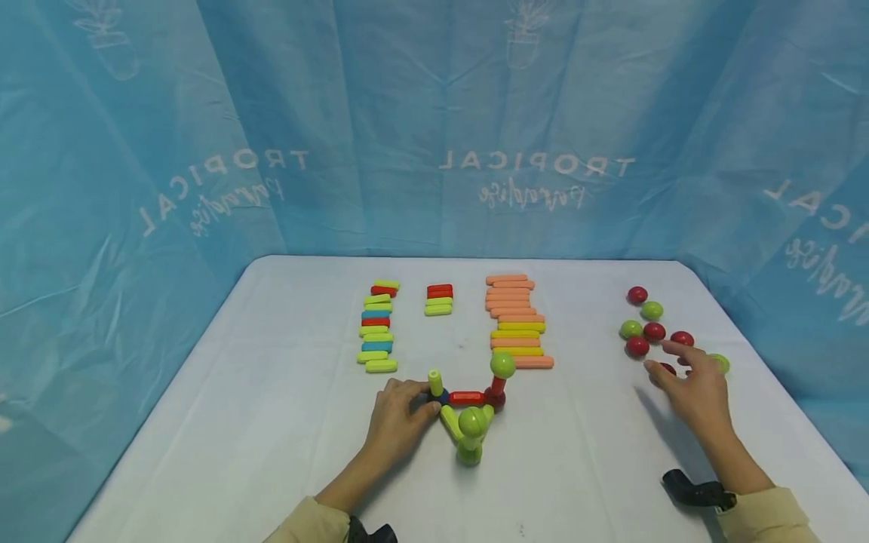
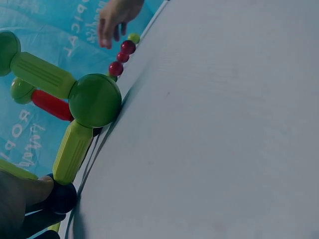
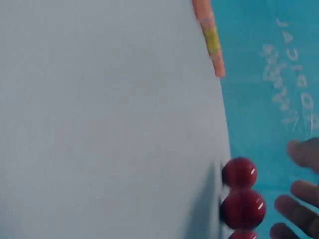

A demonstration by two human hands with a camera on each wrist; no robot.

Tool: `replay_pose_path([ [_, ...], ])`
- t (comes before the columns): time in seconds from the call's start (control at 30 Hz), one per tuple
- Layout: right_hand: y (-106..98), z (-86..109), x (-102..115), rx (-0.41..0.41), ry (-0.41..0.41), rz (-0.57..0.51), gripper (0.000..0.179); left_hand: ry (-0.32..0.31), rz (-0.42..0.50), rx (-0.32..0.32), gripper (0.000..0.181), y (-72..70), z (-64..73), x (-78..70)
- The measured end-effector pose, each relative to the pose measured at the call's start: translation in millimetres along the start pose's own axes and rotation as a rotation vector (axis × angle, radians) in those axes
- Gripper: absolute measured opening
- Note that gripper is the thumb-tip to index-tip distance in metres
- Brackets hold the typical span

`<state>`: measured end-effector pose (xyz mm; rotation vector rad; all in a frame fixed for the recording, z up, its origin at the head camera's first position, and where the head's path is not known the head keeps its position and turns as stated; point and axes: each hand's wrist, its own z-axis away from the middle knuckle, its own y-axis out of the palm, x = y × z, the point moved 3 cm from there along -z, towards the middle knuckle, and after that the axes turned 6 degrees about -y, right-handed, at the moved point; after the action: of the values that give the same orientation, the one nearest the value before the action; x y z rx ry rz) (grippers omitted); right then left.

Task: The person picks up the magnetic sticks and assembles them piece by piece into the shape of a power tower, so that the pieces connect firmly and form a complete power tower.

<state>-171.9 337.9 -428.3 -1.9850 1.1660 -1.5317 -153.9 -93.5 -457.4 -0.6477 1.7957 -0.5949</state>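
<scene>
My left hand [image 1: 399, 416] pinches the dark blue ball [image 2: 62, 198] at the left corner of a triangular frame of balls and sticks. A red stick [image 1: 466, 397] runs from that ball to a dark red ball [image 1: 495, 398], and lime sticks meet at a green ball [image 1: 469, 452] in front. Sticks stand up from all three corners; the front and right ones carry green balls [image 1: 502, 365] on top. Over the loose balls at the right, my right hand [image 1: 699, 392] holds nothing, its fingers apart, close above a red ball [image 3: 243, 209].
Lime, red and blue sticks [image 1: 376, 338] lie in a column at the back left. A small stack of red and lime sticks [image 1: 439, 300] is beside it. Orange and yellow sticks [image 1: 516, 317] form another column. Several red and green balls [image 1: 637, 347] lie at the right.
</scene>
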Motion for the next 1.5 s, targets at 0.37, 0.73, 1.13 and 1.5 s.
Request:
replay_pose_path([
  [0.37, 1, -1.4, -42, 0.132, 0.027, 0.123, 0.057, -0.013, 0.093, 0.176, 0.028, 10.5, -10.4, -0.4],
  [0.73, 32, 2.5, 33, 0.169, -0.141, -0.155, 0.050, -0.036, 0.162, 0.357, 0.031, 23.0, -11.3, -6.5],
  [1.13, 99, 12.6, 144, 0.636, -0.328, -0.680, 0.038, 0.100, 0.069, 0.380, 0.029, 31.8, -11.7, -15.5],
  [1.5, 116, 13.7, 159, 0.796, -0.338, -0.719, 0.038, 0.129, 0.061, 0.371, 0.027, 28.6, -10.3, -22.8],
])
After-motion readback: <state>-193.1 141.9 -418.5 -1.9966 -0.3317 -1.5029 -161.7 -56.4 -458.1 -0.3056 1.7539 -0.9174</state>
